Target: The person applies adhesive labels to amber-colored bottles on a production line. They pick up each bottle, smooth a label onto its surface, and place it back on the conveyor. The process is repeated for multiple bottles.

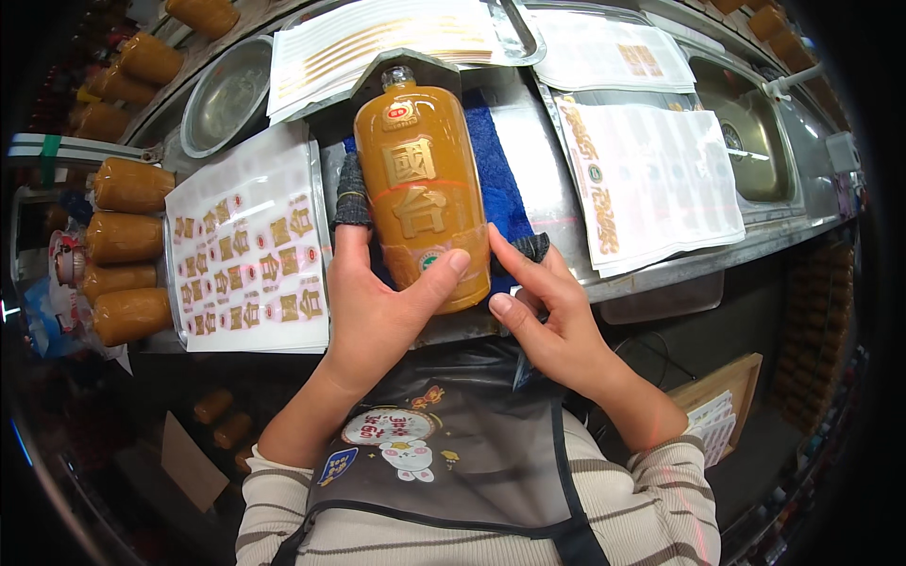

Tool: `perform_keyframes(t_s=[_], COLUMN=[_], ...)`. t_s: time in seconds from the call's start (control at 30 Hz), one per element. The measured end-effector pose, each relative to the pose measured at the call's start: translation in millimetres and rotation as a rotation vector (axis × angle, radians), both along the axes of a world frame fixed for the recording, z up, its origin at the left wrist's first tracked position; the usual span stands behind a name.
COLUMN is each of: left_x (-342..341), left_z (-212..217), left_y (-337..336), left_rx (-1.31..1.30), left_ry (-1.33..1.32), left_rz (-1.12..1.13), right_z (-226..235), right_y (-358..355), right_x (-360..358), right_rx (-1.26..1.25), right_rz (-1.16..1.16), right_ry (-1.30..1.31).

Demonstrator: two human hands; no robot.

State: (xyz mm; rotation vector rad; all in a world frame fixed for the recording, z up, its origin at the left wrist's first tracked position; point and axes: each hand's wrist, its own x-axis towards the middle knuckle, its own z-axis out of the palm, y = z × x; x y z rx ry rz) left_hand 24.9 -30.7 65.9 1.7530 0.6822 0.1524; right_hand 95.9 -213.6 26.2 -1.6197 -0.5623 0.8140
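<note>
A large amber-brown bottle (425,179) with raised gold characters lies tilted back on a dark stand (363,83), its clear neck pointing away from me. My left hand (377,288) is closed around its lower left side, the thumb pressing beside a small round green label (431,259) near the base. Along the lower right edge, my right hand (547,297) steadies the bottle, with index finger and thumb against its side. Dark knitted finger covers (352,193) are on some fingers of both hands. A blue cloth (500,179) lies under the bottle.
Left of the bottle is a sheet of gold character decals (247,274); more decal sheets (651,189) lie to the right. A metal bowl (226,99) and several brown bottles (127,236) stand left. A sink (755,141) is at far right.
</note>
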Motion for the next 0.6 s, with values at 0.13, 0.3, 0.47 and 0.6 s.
perform_keyframes(t_s=[0.13,0.3,0.47,0.6], left_x=[0,-2,-5,-9], left_z=[0,-2,-12,-18], left_y=[-1,0,8,18], left_rx=[-0.016,-0.004,-0.144,-0.212], left_ry=[-0.015,-0.022,-0.247,-0.279], left_rz=[-0.001,0.001,0.022,-0.021], right_z=[-4,-9,-8,2], right_y=[0,3,7,26], right_x=[-2,-3,2,10], right_rx=[0.049,0.115,0.091,0.089], right_rz=[-0.032,-0.079,-0.158,-0.195], right_ry=[0.040,0.165,0.218,0.203])
